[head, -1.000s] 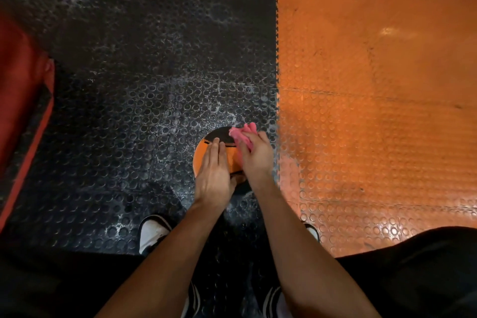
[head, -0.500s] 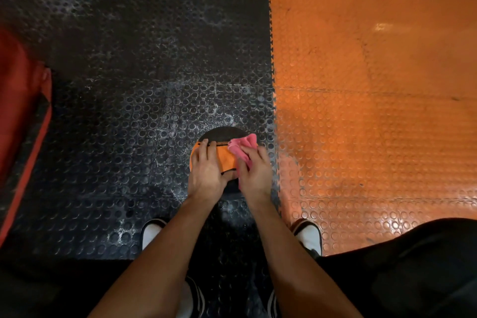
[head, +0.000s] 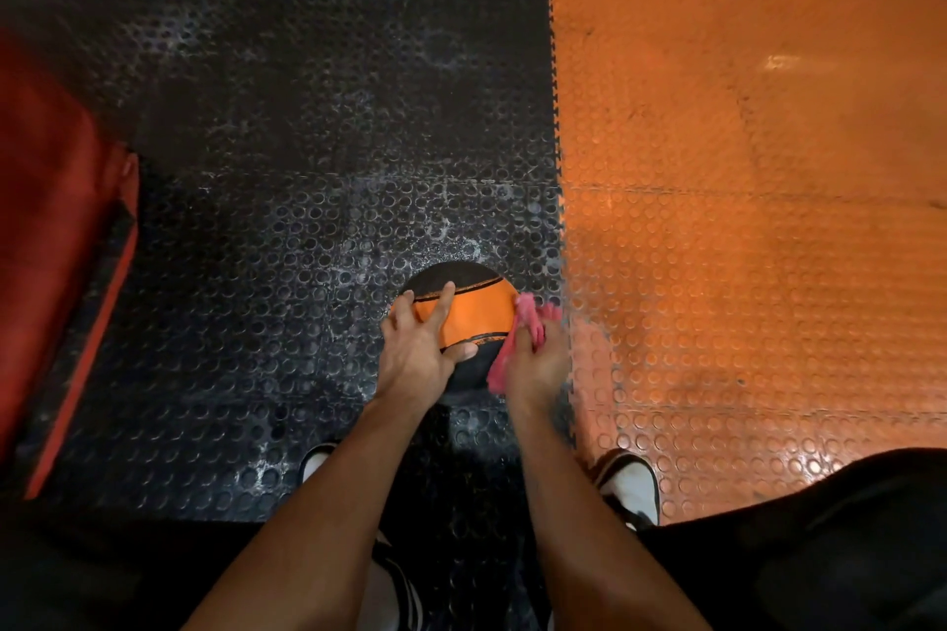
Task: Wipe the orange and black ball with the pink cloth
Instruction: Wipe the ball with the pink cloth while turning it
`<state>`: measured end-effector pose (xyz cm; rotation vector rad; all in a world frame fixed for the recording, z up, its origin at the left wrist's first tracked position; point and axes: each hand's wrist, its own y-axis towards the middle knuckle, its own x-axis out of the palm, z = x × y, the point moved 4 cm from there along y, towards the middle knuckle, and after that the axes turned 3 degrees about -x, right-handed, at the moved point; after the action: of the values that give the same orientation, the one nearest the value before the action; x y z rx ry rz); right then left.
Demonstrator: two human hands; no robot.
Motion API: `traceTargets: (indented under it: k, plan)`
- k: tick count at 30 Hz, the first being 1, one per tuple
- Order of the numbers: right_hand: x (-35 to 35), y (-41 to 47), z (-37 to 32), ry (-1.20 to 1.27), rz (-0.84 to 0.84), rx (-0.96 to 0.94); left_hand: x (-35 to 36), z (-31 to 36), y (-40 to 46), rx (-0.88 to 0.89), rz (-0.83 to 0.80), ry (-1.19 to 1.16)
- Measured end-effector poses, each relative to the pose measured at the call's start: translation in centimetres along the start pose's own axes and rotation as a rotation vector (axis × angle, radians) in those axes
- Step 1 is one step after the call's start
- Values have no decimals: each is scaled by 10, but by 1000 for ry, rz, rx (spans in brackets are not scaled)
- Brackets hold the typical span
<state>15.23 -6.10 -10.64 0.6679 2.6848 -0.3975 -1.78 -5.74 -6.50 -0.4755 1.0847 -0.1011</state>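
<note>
Ball point(head: 474, 310), orange and black, sits on the black studded floor mat point(head: 307, 169), just beside its seam with the orange mat point(head: 743, 220). Left hand point(head: 417, 353) rests on the ball's left side, fingers spread wide and straight. Right hand point(head: 535, 364) grips the bunched pink cloth point(head: 517, 338), pressing it against the ball's right side. 2 shoes point(head: 630, 482) show below.

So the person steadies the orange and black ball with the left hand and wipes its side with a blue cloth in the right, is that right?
Nearly. The cloth is pink, not blue, as the head view shows. The rest holds: the left hand rests spread on the orange and black ball, and the right hand holds the cloth against the ball's right side.
</note>
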Motion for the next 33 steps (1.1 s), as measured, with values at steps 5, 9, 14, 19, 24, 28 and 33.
traceTargets:
  k: [5,9,14,19,24,28,33]
  plan:
    - [-6,-17,15,90,103,87,3,2,1,0,6,12]
    - [9,34,-5,-11,-113,-6,7,1,1,35,0,39]
    - [52,96,-34,-228,-545,-142,8,-2,-3,67,11,69]
    - [29,72,-20,-84,-394,-85,8,2,-6,11,34,70]
    - [-11,5,31,21,-59,152,6,7,-4,-28,27,15]
    - [-15,0,15,46,15,155,6,9,-7,-24,1,52]
    - [21,49,-30,-137,-274,-111,11,6,-10,12,-8,88]
